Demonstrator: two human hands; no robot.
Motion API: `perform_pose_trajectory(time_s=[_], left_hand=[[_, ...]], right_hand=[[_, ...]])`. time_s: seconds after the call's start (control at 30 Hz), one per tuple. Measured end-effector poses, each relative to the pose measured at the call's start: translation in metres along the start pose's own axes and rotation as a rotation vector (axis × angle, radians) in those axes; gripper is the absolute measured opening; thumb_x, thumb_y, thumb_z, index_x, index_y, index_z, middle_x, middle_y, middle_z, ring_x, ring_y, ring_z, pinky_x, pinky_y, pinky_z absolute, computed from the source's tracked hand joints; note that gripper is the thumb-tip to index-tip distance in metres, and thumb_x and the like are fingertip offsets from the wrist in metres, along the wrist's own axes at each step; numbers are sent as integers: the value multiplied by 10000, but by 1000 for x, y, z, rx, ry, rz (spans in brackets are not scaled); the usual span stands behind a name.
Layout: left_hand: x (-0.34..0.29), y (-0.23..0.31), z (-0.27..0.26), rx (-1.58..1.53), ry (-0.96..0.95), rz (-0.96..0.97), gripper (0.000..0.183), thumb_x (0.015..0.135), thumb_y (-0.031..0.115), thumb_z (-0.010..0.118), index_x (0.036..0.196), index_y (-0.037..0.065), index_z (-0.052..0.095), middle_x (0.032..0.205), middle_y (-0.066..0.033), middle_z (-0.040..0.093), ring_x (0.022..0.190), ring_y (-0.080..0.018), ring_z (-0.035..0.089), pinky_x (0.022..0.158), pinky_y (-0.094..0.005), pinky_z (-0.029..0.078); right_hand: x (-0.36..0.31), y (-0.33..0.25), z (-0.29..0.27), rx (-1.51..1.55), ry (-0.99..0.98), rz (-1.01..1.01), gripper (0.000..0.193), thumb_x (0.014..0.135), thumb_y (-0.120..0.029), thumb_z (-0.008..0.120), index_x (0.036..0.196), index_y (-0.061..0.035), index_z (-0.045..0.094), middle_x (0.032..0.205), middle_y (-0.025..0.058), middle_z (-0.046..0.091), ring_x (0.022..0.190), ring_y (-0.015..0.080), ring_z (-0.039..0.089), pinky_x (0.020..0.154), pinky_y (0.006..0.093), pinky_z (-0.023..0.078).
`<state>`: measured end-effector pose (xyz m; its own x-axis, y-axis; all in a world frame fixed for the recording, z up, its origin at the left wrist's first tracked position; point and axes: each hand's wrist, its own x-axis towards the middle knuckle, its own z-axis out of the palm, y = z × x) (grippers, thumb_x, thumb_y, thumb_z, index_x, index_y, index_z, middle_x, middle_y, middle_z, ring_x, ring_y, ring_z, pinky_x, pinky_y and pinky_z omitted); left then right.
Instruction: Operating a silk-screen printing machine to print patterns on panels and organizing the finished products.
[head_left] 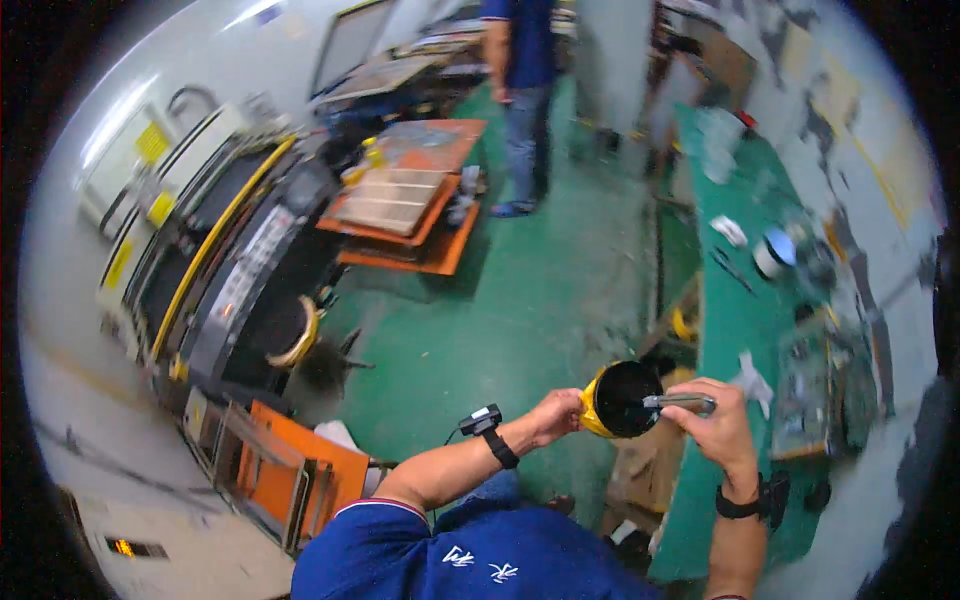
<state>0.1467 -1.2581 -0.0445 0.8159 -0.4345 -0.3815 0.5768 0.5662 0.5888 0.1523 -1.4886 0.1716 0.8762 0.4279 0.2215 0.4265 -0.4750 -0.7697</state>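
My left hand (556, 417) grips the near-left rim of a round yellow tub (592, 402), tilted so that its dark inside faces me. Whether the black in it is ink or paint or just the wall cannot be made out. In my right hand (722, 425) is a slim tool with a grey metallic handle (690, 402). Its narrow end reaches over the tub's right edge into the opening. My fingers and the shadow inside hide part of the tool, so its exact kind does not show.
To my right runs a long green-topped bench (735, 330) with a white tin (774, 254), a pair of scissors (734, 270) and crumpled paper (755, 384). A large machine (235, 250) with a yellow bar stands left. Beyond an orange-shelved cart (440, 255), another person (525, 100) stands.
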Motion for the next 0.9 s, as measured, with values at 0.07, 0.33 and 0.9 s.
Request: perform_pose_trajectory(time_s=[0.07, 0.33, 0.9], left_hand=[[-16, 14, -46, -41, 8, 94, 118, 817, 64, 528, 924, 81, 575, 838, 3, 580, 742, -131, 555, 752, -330, 492], [-111, 124, -182, -165, 144, 434, 264, 836, 68, 509, 1095, 38, 553, 1009, -60, 631, 901, -161, 624, 782, -292, 530], [-207, 273, -377, -400, 521, 828, 220, 849, 52, 494, 1061, 6, 534, 1073, -100, 600, 989, -224, 597, 919, -409, 485]], right_hand=[[49, -7, 47, -32, -71, -155, 263, 715, -161, 783, 897, 1, 684, 806, 147, 669, 724, 279, 654, 654, 335, 507], [191, -86, 212, 19, -465, -381, 232, 727, -185, 775, 857, -13, 689, 730, 161, 649, 628, 270, 642, 576, 332, 489], [438, -225, 464, 142, -899, -449, 231, 744, -170, 775, 855, 14, 692, 701, 124, 661, 624, 115, 608, 575, 286, 485]])
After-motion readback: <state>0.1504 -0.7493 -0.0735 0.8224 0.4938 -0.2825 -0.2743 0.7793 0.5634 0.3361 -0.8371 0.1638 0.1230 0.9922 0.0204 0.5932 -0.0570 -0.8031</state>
